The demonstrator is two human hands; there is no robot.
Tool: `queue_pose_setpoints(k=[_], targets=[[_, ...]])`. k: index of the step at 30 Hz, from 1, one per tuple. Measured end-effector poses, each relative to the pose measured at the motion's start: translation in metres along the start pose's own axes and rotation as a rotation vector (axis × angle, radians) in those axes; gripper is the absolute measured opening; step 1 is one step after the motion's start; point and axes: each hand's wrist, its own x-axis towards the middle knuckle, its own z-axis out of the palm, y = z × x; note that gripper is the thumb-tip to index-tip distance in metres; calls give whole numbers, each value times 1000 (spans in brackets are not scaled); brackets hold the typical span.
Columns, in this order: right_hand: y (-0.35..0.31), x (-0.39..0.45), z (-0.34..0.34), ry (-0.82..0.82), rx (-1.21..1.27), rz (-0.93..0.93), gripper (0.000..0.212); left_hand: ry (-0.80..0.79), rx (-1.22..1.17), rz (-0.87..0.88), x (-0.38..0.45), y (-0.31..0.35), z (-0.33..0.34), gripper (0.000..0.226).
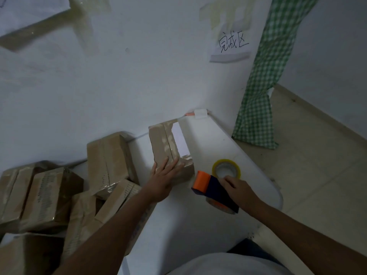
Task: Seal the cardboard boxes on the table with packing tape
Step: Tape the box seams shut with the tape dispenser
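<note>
The cardboard box (168, 151) being sealed is lying on the white table (198, 225), near the table's far edge by the wall, with its long side running away from the person. It is plain brown, its two top flaps are meeting in a dark seam down the middle, and glossy clear tape is showing over that seam in pale, patchy reflections. At the far end a strip of tape is standing out past the box toward the wall; at the near right corner more tape is shining over the edge.

The left hand (161, 180) is lying flat on the near end of the box top, fingers straight and spread, pressing down across the seam. The right hand (241, 192) is gripping a tape dispenser (213, 190) with a dark body and an orange front, held just right of the box and resting low over the table. A roll of clear tape (226, 169) with a yellowish rim is lying flat on the table just behind the dispenser.

To the left, a heap of other cardboard boxes (79, 185) is crowding the table, several tilted against one another, some showing tape. On the wall a paper note (231, 47) with handwritten characters is hanging, beside a green checked cloth (264, 80).
</note>
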Motion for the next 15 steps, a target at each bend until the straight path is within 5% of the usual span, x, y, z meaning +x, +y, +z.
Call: queue_pose_setpoints(k=[3,6,8,10,15], targets=[[-16,6,-11,14,-58,-51,51,132,-110,39,4,9,-10,75],[-27,7,-21,37,-65,-101,64,364,-712,-165,0,38,-20,43],[-31,11,-26,63,-68,-124,63,258,-1151,-415,-2,59,-27,20],[-33,16,-29,73,-89,-157,54,88,-1445,-575,1,71,-31,31],[-37,25,-33,41,-149,-203,45,2,-1769,-715,2,74,-41,43]])
